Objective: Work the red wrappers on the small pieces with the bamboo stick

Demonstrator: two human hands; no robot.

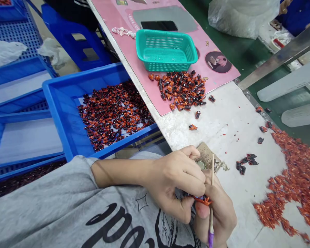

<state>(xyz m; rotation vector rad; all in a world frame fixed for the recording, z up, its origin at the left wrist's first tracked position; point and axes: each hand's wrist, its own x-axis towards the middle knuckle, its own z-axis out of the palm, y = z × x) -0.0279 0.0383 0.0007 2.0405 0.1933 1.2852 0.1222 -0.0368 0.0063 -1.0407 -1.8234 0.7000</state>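
Note:
Close to my body, my left hand (174, 179) pinches a small orange-and-black plastic figure piece (204, 200) with spiky orange ends. My right hand (222, 206) meets it from the other side, its fingertips touching the same piece. A thin wooden stick (213, 168) with a purple end also lies in my right hand, held along the fingers. Part of the piece is hidden behind my fingers. Just beyond the hands, a brown card (206, 151) with a small round greenish spot rests on the table. Several black parts (244, 161) lie to the right.
Loose orange pieces (297, 175) spread along the right side. A heap of orange-and-black pieces (183, 90) sits by a green basket (167, 66) on a pink mat (144, 82), near a phone (158, 26). At left, a blue tray (57, 113) holds many more. People sit beyond.

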